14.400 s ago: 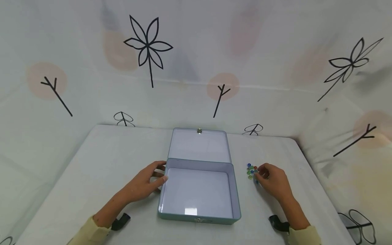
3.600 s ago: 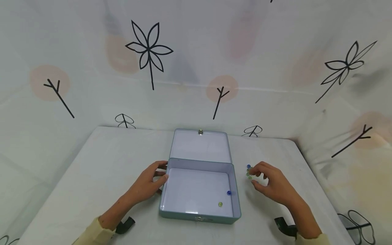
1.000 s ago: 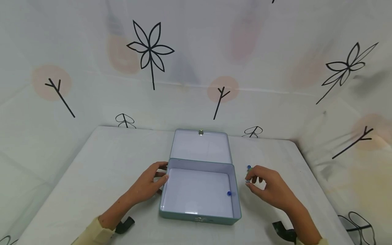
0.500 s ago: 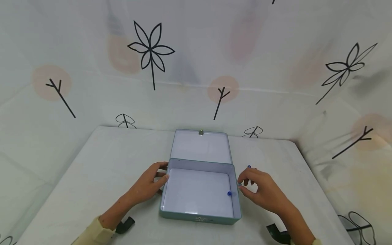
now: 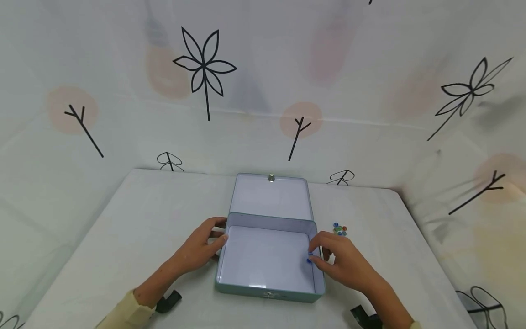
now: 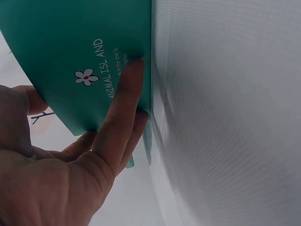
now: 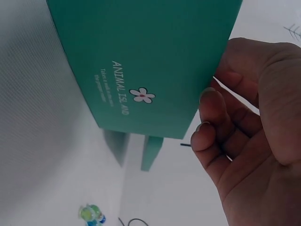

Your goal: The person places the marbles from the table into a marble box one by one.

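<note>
An opened tin box (image 5: 267, 260) stands on the white-covered table, pale inside and green outside, its lid (image 5: 271, 196) laid back behind it. My left hand (image 5: 201, 246) holds its left side, thumb at the rim and fingers along the outer wall, as the left wrist view shows. Over the right wall reaches my right hand (image 5: 343, 256). Between its thumb and index finger is a small blue glass marble (image 5: 310, 253), partly hidden. Just below that, inside the box by the right wall, lies another blue marble (image 5: 308, 261). The right wrist view does not show the pinched marble.
A small cluster of coloured glass marbles (image 5: 339, 229) lies on the table to the right of the box. The table (image 5: 164, 205) is bounded by white patterned fabric behind and at the sides.
The right hand has moved left from the cluster over the box's right wall, carrying a marble. A yellow-green marble seen inside the box 3.6 s ago is out of sight. The left hand stays.
</note>
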`<state>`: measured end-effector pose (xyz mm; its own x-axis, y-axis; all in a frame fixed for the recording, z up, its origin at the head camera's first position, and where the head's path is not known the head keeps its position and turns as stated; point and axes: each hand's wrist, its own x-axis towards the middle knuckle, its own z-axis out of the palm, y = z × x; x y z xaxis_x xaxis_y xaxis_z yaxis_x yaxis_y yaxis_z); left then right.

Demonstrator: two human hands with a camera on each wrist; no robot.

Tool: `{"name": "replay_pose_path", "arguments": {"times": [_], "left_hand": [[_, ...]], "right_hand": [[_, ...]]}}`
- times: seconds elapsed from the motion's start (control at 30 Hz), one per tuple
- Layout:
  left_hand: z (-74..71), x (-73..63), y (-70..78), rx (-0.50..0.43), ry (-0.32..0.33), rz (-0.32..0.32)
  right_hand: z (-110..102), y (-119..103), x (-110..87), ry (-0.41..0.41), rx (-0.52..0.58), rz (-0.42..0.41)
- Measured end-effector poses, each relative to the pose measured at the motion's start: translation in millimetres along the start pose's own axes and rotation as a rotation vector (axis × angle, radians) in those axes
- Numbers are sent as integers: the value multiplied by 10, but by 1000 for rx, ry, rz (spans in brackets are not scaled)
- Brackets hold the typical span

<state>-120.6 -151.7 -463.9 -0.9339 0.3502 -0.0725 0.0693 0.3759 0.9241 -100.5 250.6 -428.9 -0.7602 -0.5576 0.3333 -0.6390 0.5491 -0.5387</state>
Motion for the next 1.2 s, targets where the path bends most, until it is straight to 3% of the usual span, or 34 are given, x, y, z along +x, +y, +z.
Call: {"name": "replay_pose_path", "arguments": {"times": [0.5, 1.2], "left_hand": [[11, -10, -17, -16, -10, -15], [27, -11, 31, -31, 41, -38]], "right_hand": [[94, 16, -2, -14, -1, -5], [119, -7, 55, 56, -54, -3]]}}
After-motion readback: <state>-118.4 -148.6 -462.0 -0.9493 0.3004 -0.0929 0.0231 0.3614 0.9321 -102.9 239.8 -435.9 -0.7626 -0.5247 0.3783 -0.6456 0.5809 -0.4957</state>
